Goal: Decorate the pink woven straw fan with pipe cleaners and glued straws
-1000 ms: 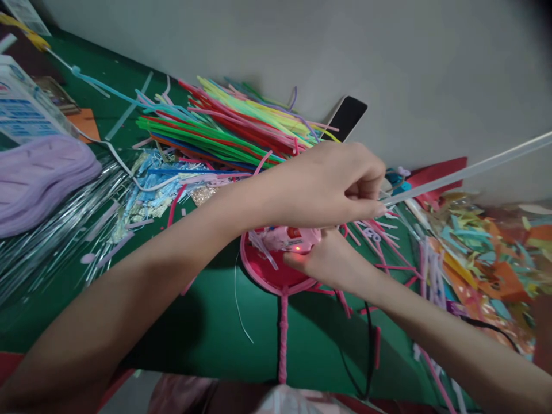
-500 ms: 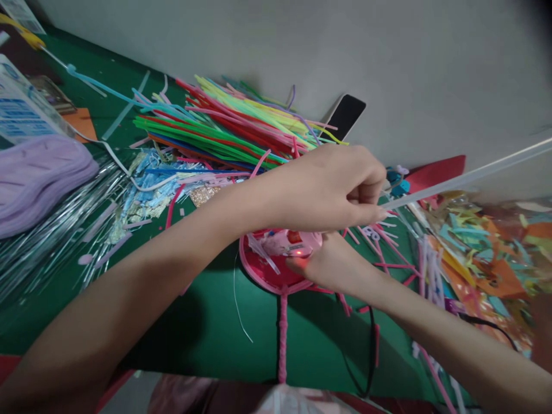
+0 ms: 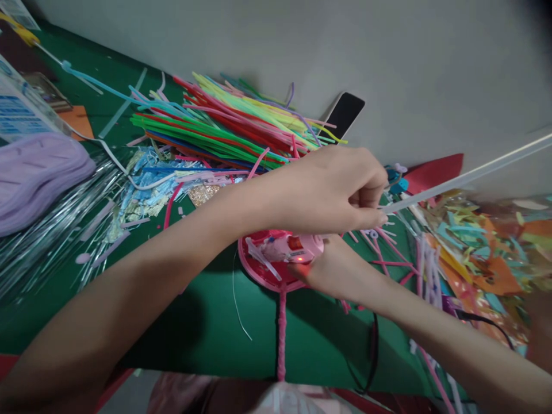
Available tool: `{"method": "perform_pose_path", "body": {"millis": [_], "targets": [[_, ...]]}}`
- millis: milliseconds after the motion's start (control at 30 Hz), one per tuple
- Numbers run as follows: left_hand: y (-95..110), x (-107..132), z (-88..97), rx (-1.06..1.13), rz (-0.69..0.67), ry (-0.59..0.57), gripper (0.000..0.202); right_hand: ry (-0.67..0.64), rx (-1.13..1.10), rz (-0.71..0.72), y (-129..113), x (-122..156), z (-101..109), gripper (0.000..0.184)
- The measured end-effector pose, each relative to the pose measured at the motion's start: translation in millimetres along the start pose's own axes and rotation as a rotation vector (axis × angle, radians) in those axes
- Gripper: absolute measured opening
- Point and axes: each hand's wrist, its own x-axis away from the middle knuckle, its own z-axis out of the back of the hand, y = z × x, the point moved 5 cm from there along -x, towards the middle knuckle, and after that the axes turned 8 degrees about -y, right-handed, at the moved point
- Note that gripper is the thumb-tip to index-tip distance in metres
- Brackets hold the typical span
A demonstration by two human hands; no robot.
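My left hand [image 3: 347, 187] reaches across from the left, its fingers closed on a long translucent glue stick [image 3: 466, 179] that runs up to the right. Beneath it, my right hand [image 3: 330, 264] is wrapped round a pink hot glue gun [image 3: 297, 247] with a small lit light; my left forearm hides part of it. The gun is over a red disc [image 3: 254, 276] with a pink rim and a pink fuzzy-wrapped handle [image 3: 282, 339]. Whether the glue stick enters the gun cannot be seen.
Pipe cleaners [image 3: 224, 138] in many colours are heaped behind my arms. A phone [image 3: 345, 115] lies by the wall. At left are purple foam pieces [image 3: 38, 178] and silver tinsel [image 3: 56, 247]; at right, paper scraps [image 3: 491, 270]. A black cord [image 3: 373, 356] hangs near the green table's front [image 3: 224, 351].
The glue gun shows slightly more below my left wrist, and its front light sits a little lower. Both hands keep their holds; the view has shifted slightly.
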Motion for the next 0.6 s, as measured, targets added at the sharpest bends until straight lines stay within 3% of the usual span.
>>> {"method": "perform_pose_path", "body": {"millis": [267,600], "targets": [[3.6,-1.4,-2.7,-0.014,-0.005,-0.056,0.015,0.014,-0.041,0.079,1.6,2.2,-5.2,0.01],[5.5,-4.3,-9.4,0.006,-0.029,-0.071,0.015,-0.026,-0.039,0.046,3.2,12.3,-7.8,0.013]]}}
